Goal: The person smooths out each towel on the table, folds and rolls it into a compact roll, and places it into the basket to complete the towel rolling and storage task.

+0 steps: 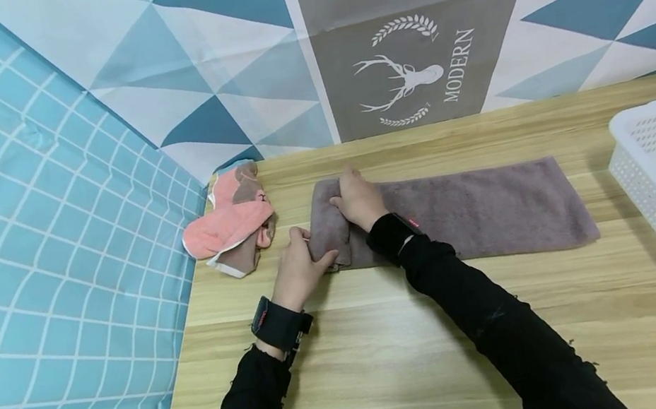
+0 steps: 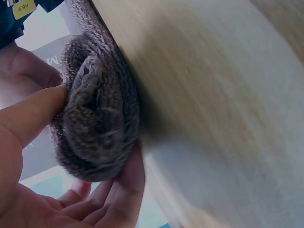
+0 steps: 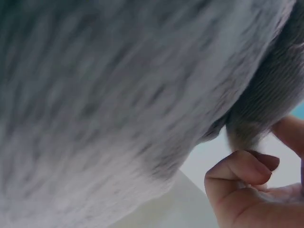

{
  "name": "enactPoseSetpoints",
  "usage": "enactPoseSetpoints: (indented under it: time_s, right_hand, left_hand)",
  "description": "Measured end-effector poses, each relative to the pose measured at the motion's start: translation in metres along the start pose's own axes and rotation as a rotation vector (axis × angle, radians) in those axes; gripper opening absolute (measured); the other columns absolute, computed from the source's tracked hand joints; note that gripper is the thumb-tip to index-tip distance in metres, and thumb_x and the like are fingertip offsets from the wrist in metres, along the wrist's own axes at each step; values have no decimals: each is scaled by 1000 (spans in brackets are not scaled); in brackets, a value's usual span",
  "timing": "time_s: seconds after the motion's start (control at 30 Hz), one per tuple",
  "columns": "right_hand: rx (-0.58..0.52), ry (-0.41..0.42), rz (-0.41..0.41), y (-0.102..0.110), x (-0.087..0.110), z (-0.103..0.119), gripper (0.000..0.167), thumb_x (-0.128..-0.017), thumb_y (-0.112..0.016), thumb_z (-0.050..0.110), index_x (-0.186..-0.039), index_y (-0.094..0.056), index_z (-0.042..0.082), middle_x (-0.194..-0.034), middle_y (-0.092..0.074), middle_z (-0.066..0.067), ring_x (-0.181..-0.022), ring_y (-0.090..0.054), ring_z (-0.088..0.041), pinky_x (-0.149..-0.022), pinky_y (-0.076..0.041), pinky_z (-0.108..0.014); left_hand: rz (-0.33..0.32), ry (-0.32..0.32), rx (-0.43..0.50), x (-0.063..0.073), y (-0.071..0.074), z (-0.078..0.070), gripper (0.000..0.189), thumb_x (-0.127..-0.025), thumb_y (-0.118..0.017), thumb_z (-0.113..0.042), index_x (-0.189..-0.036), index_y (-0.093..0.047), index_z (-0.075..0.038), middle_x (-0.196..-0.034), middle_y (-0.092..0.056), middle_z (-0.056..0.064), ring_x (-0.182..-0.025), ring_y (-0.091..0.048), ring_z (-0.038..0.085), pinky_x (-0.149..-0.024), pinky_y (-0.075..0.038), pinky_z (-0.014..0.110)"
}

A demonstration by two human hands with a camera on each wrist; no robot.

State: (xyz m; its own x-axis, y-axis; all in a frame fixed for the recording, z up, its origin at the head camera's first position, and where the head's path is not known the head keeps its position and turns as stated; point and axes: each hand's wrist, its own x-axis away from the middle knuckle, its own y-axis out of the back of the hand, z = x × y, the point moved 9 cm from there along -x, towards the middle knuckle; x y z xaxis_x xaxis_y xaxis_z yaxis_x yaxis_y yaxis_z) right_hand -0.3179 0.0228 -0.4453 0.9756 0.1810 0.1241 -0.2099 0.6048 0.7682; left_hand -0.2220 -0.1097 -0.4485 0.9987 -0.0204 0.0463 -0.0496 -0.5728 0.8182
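Note:
A greyish-purple towel lies as a long strip on the wooden table, its left end rolled into a short, thick roll. My left hand grips the near end of this roll, thumb on one side and fingers curled round the other. At the roll's far end, my right hand holds the towel between thumb and bent fingers. The right wrist view shows those fingers curled at the cloth, while the towel's pile fills most of that view. The rest of the strip stretches flat to the right.
A crumpled pink, brown and white cloth lies left of the towel, by the blue checked covering. On the right stands a white perforated plastic basket. A patterned sheet hangs behind the wooden table.

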Motion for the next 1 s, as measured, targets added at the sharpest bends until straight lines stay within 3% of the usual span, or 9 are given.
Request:
enactPoseSetpoints:
  time_s: [0.13, 0.27, 0.37, 0.47, 0.6, 0.7, 0.83, 1.0]
  right_hand:
    - [31, 55, 4, -5, 5, 12, 52, -104, -52, 26, -143, -40, -6, -132, -54, -23, -111, -61, -38, -94, -51, -45]
    - [-2, 56, -4, -9, 8, 16, 67, -105, -43, 46, -144, -36, -7, -132, -54, -26, -113, -60, -40, -97, -49, -47]
    - [-31, 53, -11, -10, 10, 16, 77, -102, -40, 56, -146, -30, -7, -128, -56, -27, -107, -62, -40, -91, -51, -46]
    - [-54, 55, -16, -9, 11, 16, 79, -100, -42, 59, -145, -29, -5, -119, -59, -26, -96, -65, -38, -82, -52, -44]
    - [-56, 36, -9, -8, 13, 10, 87, -97, -46, 63, -148, -25, -5, -121, -59, -27, -97, -65, -38, -81, -52, -44]
    - [-44, 13, 15, -6, 13, 4, 88, -97, -48, 60, -151, -22, -4, -128, -59, -27, -103, -65, -39, -85, -52, -45]
    - [-32, 15, 35, -1, 12, 0, 76, -100, -51, 44, -151, -23, -5, -124, -62, -26, -102, -66, -37, -87, -52, -45]
    - [-29, 9, 83, 2, 13, -5, 69, -100, -45, 28, -154, -18, -7, -108, -66, -26, -88, -64, -34, -76, -47, -39]
  left_hand:
    - [-39, -50, 4, 3, 6, -7, 49, -85, -80, -23, -113, -46, -3, -104, -58, 19, -92, -60, 33, -79, -49, 43]
    - [-111, -132, -47, 8, 16, -16, 46, -81, -83, -14, -110, -50, -3, -104, -55, 17, -95, -59, 33, -81, -50, 45]
    - [-163, -200, -103, 11, 20, -24, 44, -77, -86, -10, -108, -55, -3, -101, -56, 15, -91, -59, 31, -79, -50, 44]
    - [-190, -260, -171, 14, 19, -32, 45, -75, -87, -9, -108, -58, -5, -101, -57, 14, -91, -59, 31, -81, -50, 44]
    - [-200, -326, -266, 20, 10, -43, 44, -75, -88, -12, -110, -61, -7, -106, -57, 13, -95, -56, 32, -83, -50, 44]
    - [-215, -390, -308, 26, 4, -53, 41, -77, -87, -17, -110, -65, -9, -108, -58, 12, -95, -55, 31, -82, -50, 41]
    - [-234, -477, -271, 32, 0, -65, 27, -86, -79, -24, -108, -73, -10, -106, -62, 8, -92, -56, 26, -79, -49, 37]
    - [-186, -479, -133, 29, -3, -68, 14, -99, -62, -14, -106, -73, -9, -104, -67, 6, -95, -62, 23, -84, -52, 35]
